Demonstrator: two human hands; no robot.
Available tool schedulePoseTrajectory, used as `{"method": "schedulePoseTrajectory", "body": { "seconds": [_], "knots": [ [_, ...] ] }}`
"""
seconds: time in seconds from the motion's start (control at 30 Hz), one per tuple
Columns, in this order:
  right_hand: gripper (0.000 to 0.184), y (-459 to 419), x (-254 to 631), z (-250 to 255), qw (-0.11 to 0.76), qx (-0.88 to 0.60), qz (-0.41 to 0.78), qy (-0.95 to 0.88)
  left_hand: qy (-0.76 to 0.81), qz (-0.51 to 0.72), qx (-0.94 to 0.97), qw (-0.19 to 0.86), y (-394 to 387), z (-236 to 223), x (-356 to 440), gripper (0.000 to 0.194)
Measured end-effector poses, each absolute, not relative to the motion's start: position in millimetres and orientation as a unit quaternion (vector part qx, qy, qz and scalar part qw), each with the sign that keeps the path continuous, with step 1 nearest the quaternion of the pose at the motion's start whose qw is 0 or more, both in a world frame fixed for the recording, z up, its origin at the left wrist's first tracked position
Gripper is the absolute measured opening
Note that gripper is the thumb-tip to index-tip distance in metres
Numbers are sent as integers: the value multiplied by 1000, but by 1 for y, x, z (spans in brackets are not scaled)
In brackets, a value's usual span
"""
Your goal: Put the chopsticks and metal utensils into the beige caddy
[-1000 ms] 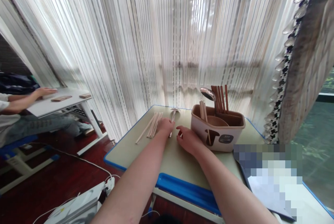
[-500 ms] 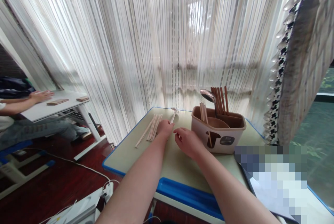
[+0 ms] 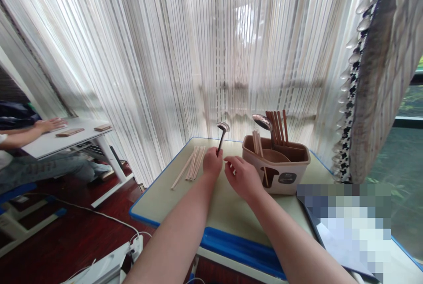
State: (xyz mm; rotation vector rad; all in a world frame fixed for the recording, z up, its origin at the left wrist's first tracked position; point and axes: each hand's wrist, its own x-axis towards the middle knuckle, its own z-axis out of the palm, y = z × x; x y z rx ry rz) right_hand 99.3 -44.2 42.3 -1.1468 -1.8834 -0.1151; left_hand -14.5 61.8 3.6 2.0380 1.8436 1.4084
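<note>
My left hand (image 3: pixel 212 163) is closed round the handle of a metal spoon (image 3: pixel 222 132), which stands tilted with its bowl up above the table. My right hand (image 3: pixel 242 177) hovers just to its right with fingers loosely curled and nothing in them that I can see. Several pale wooden chopsticks (image 3: pixel 191 165) lie on the table left of my left hand. A beige cutlery holder (image 3: pixel 277 165) stands to the right, with another spoon (image 3: pixel 262 121), brown chopsticks (image 3: pixel 278 123) and pale chopsticks in it.
The small table (image 3: pixel 185 198) has a blue edge and stands against a string curtain (image 3: pixel 185 54). At the far left another person's arm (image 3: pixel 29 132) rests on a white desk (image 3: pixel 59 138). A power strip (image 3: pixel 135 243) and cables lie on the floor.
My left hand has lifted the spoon off the table so that its bowl points up. My right hand has shifted slightly toward it.
</note>
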Motion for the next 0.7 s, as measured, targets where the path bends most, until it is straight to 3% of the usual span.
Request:
{"method": "schedulePoseTrajectory", "body": {
  "seconds": [0.4, 0.7],
  "knots": [
    [21, -53, 101, 51, 529, -400, -55, -746, 521, 597, 609, -41, 52, 11, -11, 20],
    [27, -57, 107, 64, 643, -358, -39, -676, 426, 605, 667, -87, 28, 16, -3, 18]
  ]
}}
